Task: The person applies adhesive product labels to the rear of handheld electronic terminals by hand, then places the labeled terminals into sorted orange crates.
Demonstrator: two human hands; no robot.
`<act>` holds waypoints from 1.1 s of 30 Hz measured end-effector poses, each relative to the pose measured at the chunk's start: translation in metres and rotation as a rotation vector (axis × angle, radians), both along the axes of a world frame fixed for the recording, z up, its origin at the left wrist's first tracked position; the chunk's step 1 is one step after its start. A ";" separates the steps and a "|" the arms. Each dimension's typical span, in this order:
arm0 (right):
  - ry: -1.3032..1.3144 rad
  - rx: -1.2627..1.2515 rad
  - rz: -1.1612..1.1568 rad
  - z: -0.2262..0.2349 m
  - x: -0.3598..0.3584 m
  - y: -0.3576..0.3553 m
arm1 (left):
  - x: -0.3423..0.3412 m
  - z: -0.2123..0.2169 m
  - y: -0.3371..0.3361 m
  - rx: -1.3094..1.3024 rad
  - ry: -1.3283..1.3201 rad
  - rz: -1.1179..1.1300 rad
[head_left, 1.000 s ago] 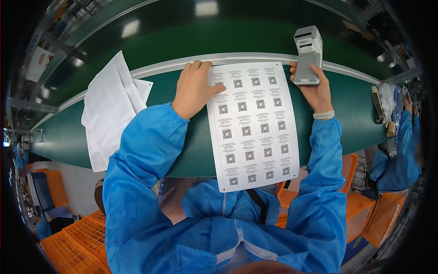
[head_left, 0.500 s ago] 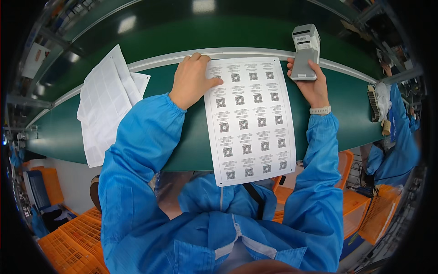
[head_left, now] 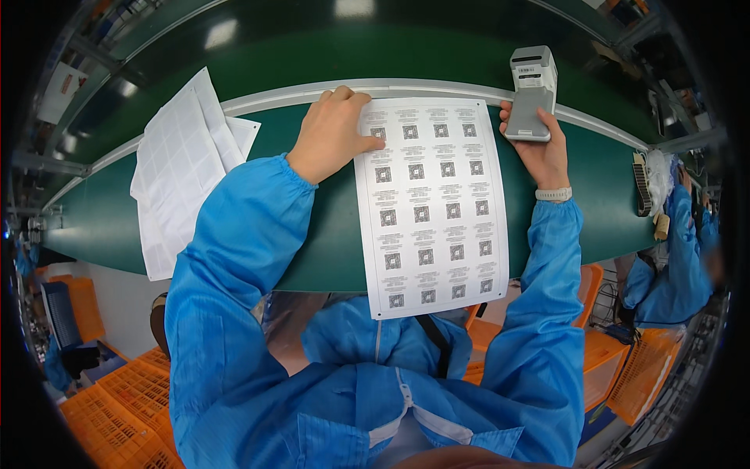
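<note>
A white sheet printed with rows of square codes [head_left: 435, 227] lies on the green bench in front of me, its lower end hanging past the near edge. At its upper left corner my left hand [head_left: 330, 134] grips the sheet, thumb on top and the other fingers curled by the edge. Just beyond the sheet's upper right side, my right hand [head_left: 543, 152] is wrapped around a grey and white handheld scanner [head_left: 533, 98]. The scanner's head points away from me, and its underside contacts are hidden by the palm.
Several loose white sheets [head_left: 181, 168] lie overlapping on the left of the green bench [head_left: 312, 250]. A white rail [head_left: 258, 102] runs along the far side. Orange crates [head_left: 129, 414] stand below. At the right, another person's blue sleeve [head_left: 680, 266] is near clear plastic [head_left: 661, 176].
The view has shifted slightly. Both hands keep their holds, and the scanner sits a touch lower and further right in the picture.
</note>
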State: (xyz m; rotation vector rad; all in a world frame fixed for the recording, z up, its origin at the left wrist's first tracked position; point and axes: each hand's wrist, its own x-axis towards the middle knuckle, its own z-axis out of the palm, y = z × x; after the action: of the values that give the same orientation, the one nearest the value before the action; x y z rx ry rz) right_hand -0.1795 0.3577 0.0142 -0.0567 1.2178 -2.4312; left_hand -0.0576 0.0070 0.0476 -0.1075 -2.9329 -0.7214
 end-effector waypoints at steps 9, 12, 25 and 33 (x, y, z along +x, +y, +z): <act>0.091 0.012 0.093 -0.010 -0.010 0.008 | 0.127 0.019 0.083 -0.327 -0.119 -0.544; 0.075 -0.048 0.064 -0.015 -0.013 0.008 | 0.173 0.005 0.117 -0.364 -0.128 -0.615; 0.022 -0.147 0.048 -0.012 -0.011 0.004 | 0.167 0.019 0.113 -0.156 -0.238 -0.687; -0.010 -0.156 0.050 -0.018 -0.014 0.005 | 0.156 0.035 0.110 -0.107 -0.327 -0.735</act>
State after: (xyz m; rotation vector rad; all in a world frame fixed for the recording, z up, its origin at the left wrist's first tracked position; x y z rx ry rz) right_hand -0.1931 0.3632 -0.0033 -0.1186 1.0085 -2.4745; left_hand 0.0988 0.1166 0.0829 -1.2311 -3.2182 -0.7004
